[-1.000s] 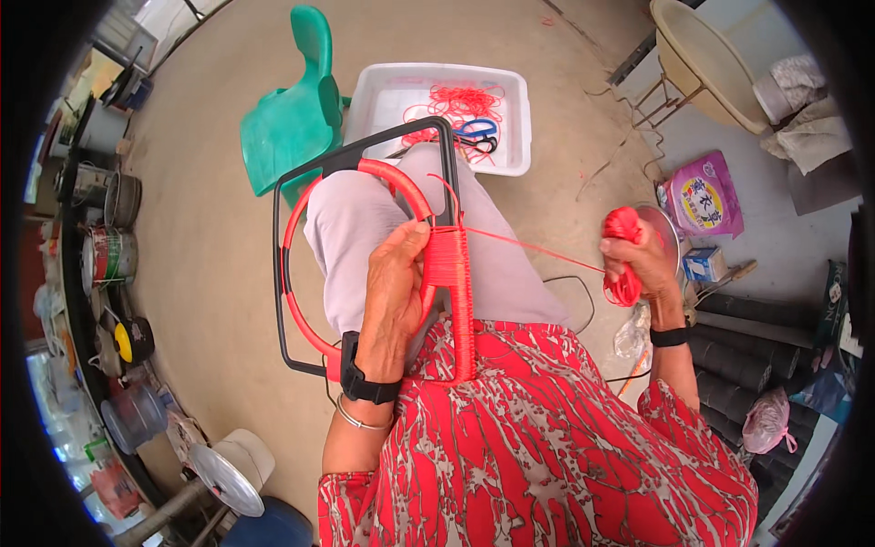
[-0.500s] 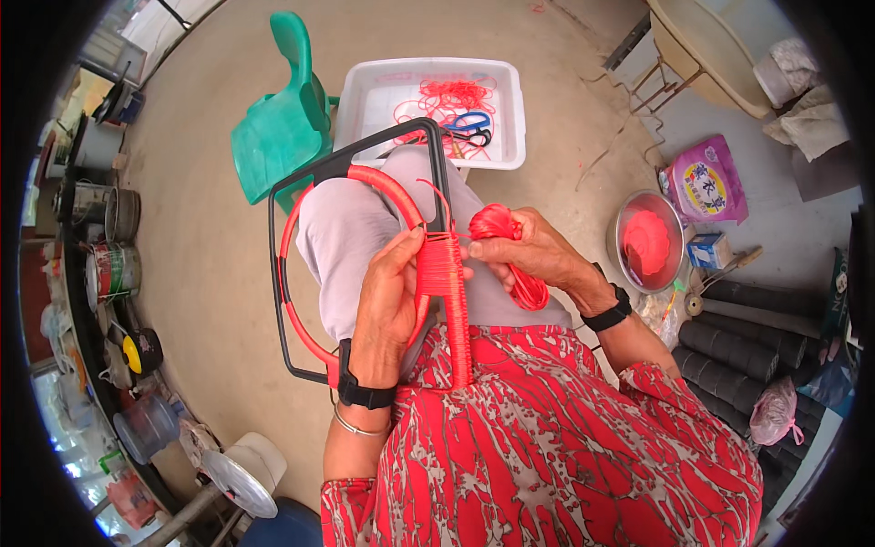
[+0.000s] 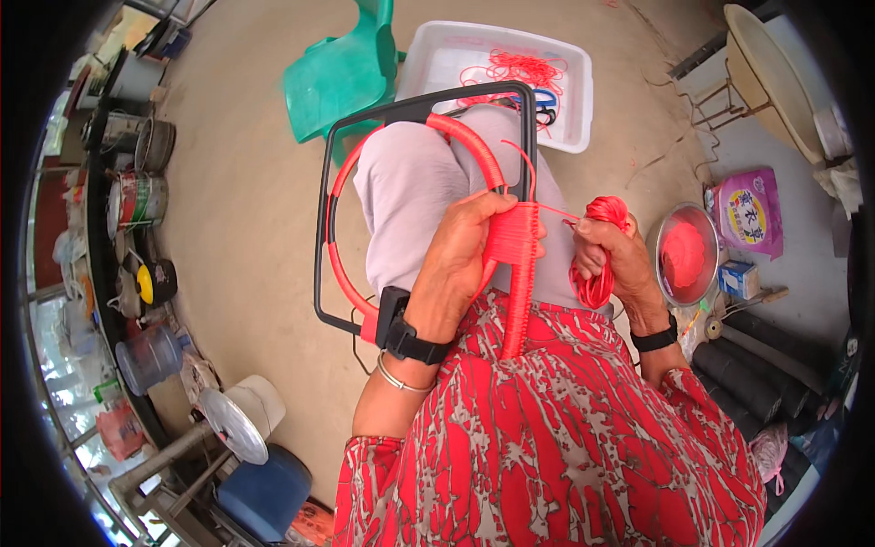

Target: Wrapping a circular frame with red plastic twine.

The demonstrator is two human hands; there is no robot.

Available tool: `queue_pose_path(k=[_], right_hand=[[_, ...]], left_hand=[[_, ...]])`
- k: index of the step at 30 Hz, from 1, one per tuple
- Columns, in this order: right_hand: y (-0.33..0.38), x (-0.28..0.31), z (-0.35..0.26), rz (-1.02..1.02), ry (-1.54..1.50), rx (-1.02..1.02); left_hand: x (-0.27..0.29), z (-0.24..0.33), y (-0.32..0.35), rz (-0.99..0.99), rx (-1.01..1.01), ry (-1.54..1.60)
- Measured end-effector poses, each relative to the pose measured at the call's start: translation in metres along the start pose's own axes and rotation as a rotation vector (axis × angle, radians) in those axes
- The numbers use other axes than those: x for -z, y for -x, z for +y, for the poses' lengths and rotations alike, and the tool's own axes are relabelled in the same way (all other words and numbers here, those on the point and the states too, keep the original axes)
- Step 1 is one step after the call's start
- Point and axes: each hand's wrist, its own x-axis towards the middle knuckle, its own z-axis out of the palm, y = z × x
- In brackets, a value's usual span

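Note:
Across my lap rests a black frame point(image 3: 321, 228) with a ring inside it, partly wrapped in red cord point(image 3: 470, 143). My left hand point(image 3: 458, 244) grips the wrapped section point(image 3: 513, 235) where ring and frame side meet, thumb on top, some fingertips showing beyond it. In my right hand point(image 3: 617, 257), closed in a fist to the right of the frame, is a bundle of red cord point(image 3: 597, 281). A strand runs taut from this bundle to the wrapped section. A loose cord end point(image 3: 521, 157) curls up by the frame's upper right side.
A white plastic tub point(image 3: 578, 118) ahead holds tangled red cord and blue-handled scissors point(image 3: 545, 100). A green chair point(image 3: 342, 82) stands left of it. To the right are a metal bowl point(image 3: 665, 273) with something red inside, a purple bag point(image 3: 770, 205) and dark rolls point(image 3: 743, 369).
My right hand has drawn the cord bundle away to the right, so the strand is longer and taut. My left hand still grips the wrapped section. The whole view has shifted.

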Motion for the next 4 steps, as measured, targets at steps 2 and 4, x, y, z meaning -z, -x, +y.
queue_pose_path(k=[2,4], right_hand=[[-0.0015,-0.0032,0.0039,0.019,-0.009,-0.016],[-0.0020,0.0011,0.0085,0.046,-0.066,-0.029]], left_hand=[[0.0024,0.0008,-0.0020,0.026,0.018,0.022],[0.0052,-0.0007,-0.0024,0.008,0.056,0.021]])
